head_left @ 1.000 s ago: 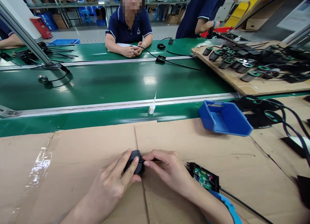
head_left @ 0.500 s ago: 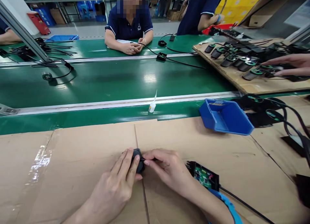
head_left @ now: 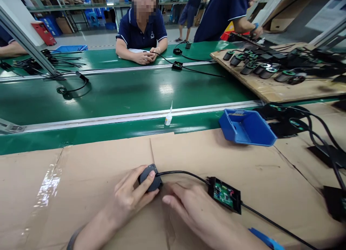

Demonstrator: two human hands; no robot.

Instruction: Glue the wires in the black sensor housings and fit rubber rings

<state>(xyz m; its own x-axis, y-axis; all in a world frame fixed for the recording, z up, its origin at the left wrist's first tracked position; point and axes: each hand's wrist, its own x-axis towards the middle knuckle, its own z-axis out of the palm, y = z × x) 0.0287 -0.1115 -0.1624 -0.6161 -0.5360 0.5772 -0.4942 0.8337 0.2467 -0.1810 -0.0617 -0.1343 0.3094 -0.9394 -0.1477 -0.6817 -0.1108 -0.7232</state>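
Observation:
My left hand (head_left: 129, 199) grips a small round dark grey part (head_left: 149, 178) that rests on the brown cardboard sheet (head_left: 89, 170). A black cable (head_left: 183, 173) runs from that part to an open black box with a green circuit board (head_left: 225, 194). My right hand (head_left: 193, 212) lies flat on the cardboard just right of the part, fingers stretched out, holding nothing. A blue strap (head_left: 266, 239) is on my right wrist.
A blue plastic bin (head_left: 245, 127) sits at the right, with black cabled parts (head_left: 292, 122) beyond it. A small white glue bottle (head_left: 168, 117) stands by the green conveyor belt (head_left: 108, 95). A seated person (head_left: 142, 30) faces me across the belt. A board of black parts (head_left: 270, 71) lies far right.
My right hand has let go of the round part and drawn back towards me, uncovering the cable and circuit box. The reaching hand at the far right is gone.

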